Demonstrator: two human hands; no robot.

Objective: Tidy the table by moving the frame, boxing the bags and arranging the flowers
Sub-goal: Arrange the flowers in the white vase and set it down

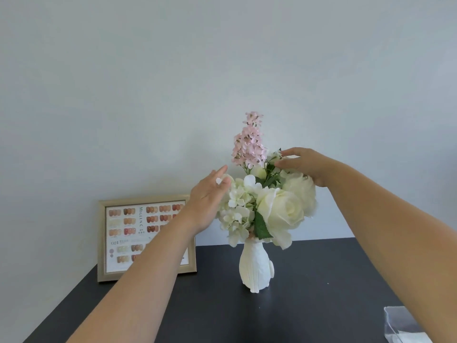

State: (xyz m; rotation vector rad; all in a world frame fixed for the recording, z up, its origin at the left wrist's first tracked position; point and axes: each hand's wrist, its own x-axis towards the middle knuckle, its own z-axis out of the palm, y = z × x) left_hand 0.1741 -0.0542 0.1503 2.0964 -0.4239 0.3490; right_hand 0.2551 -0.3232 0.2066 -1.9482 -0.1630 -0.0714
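A white ribbed vase [254,267] stands on the dark table [309,305] near the wall. It holds white roses [282,211], white hydrangea [237,214] and a tall pink sprig [248,142]. My left hand [210,204] is at the left side of the bouquet, fingers spread and touching the hydrangea. My right hand [306,164] reaches over the top right, its fingertips on a small white bloom beside the pink sprig. A gold frame [146,237] with a nail-colour chart leans on the wall at the left, partly hidden by my left forearm.
A clear plastic box [405,325] sits at the lower right edge of view, partly covered by my right forearm. The pale wall runs right behind the vase and frame. The table's left edge slants down toward the lower left.
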